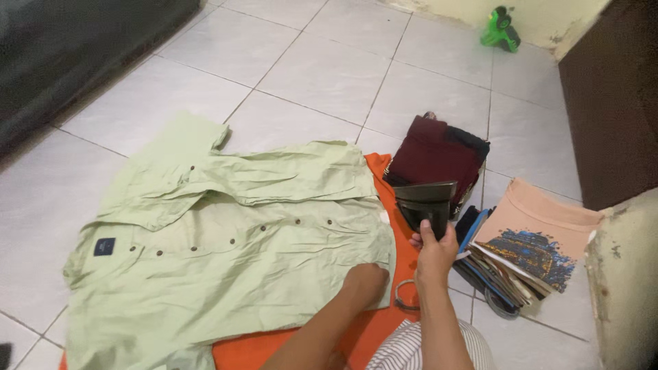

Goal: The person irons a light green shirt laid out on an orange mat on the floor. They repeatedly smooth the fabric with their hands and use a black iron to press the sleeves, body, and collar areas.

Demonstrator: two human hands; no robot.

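Pale green button shirt (226, 247): spread flat on orange cloth (394, 205), floor-level. Left hand (364, 284): pressing shirt's hem, apparently clenched, grip unclear. Right hand (434, 250): grasping dark iron (425, 203), raised. Folded clothes stack (521, 253): just right of it.

- A home is showing here, most likely a bedroom or a laundry corner, with the work going on right on the floor.
- Pale glazed floor tiles (329, 75) are running wall to wall, their grout lines showing.
- A light green shirt (233, 233) is lying spread over an orange cloth (401, 205), with a stack of folded clothes (528, 247) and a dark red folded garment (435, 154) sitting beside it.
- A dark wooden cabinet (606, 103) is standing against a scuffed cream wall (493, 10).
- A green plastic toy (502, 31) is lying by the wall.
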